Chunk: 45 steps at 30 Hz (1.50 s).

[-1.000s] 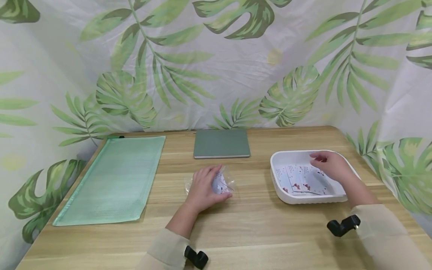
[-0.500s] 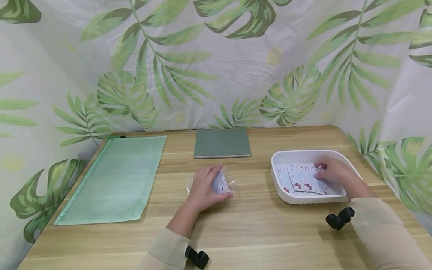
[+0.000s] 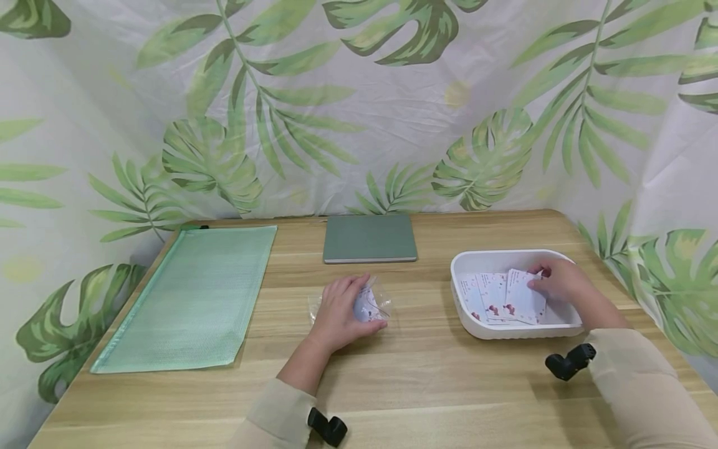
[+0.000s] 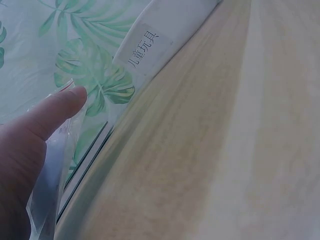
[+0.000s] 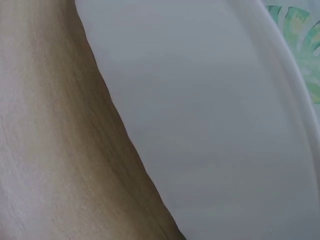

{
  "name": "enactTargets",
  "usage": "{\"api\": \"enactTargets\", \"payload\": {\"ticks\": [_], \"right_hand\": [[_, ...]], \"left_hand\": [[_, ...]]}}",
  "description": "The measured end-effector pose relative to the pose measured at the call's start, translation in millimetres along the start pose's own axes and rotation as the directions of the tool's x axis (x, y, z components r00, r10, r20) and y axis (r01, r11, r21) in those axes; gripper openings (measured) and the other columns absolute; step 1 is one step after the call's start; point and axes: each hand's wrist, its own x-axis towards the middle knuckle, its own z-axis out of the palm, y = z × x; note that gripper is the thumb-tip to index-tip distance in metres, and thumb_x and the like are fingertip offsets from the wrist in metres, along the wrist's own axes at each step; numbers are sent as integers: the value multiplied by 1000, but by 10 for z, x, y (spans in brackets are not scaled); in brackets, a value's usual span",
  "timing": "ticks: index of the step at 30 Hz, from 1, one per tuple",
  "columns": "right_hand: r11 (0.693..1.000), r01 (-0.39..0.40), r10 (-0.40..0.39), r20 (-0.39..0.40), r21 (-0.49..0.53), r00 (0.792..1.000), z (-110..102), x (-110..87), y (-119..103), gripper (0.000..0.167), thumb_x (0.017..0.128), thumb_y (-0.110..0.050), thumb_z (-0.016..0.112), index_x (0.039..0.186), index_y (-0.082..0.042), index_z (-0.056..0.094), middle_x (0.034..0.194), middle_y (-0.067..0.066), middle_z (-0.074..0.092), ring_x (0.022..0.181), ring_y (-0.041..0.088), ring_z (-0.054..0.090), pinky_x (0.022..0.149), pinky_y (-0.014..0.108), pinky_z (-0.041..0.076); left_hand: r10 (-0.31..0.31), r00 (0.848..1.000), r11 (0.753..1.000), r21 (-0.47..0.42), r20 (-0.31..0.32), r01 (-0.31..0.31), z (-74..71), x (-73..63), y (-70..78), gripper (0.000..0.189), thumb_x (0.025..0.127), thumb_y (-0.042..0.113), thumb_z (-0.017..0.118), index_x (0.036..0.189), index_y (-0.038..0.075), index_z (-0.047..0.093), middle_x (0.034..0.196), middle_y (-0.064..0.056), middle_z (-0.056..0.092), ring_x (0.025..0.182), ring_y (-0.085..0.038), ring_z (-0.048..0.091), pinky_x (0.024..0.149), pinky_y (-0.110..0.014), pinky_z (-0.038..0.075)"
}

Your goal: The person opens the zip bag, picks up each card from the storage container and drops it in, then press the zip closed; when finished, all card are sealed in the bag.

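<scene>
My left hand (image 3: 335,315) grips a clear plastic bag (image 3: 367,305) on the table, thumb on its near side and fingers at the far side. Pale printed cards show inside the bag. In the left wrist view, the thumb (image 4: 55,111) lies along the plastic. At the right, my right hand (image 3: 563,280) reaches into a white basket (image 3: 513,333) and pinches a printed card (image 3: 525,296) by its right edge. That card leans up over several similar cards (image 3: 492,288) spread on the bottom. In the right wrist view only the basket's wall (image 5: 200,125) and the table appear; the hand is out of sight.
A green mesh zip pouch (image 3: 191,299) lies flat at the left of the wooden table (image 3: 426,386). Near the back edge lies a green notebook (image 3: 369,238). A leaf-patterned cloth (image 3: 314,93) hangs close behind. The basket bears a printed label (image 4: 144,48).
My right hand has come down into the basket, taken hold of the rightmost card and raised it slightly. The left hand and the bag have stayed in place.
</scene>
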Motion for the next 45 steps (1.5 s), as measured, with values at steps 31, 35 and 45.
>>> {"api": "enactTargets", "payload": {"ticks": [31,35,45], "right_hand": [[977,159,-148,-85,144,985,-488,-471,-326,47,95,-22,62,132,7,54,95,6,70,75,4,64,68,21,53],[945,207,-153,-219,254,964,-430,-595,-497,47,95,-26,63,133,2,56,83,-20,67,72,-2,64,67,18,52],[784,325,-153,-343,528,927,179,-715,-1075,42,90,-16,69,128,0,62,79,-22,68,70,-2,65,64,19,54]], "left_hand": [[-1,1000,1000,-3,3,1,-22,-4,15,92,65,47,84,140,5,51,129,-15,58,123,-36,49,106,-52,34],[-5,1000,1000,-14,4,5,-23,-7,13,92,65,47,84,140,6,51,129,-15,58,123,-36,48,107,-53,34],[-6,1000,1000,-5,3,6,-24,-6,11,92,66,48,84,141,6,50,130,-15,57,123,-36,48,106,-52,34]]}}
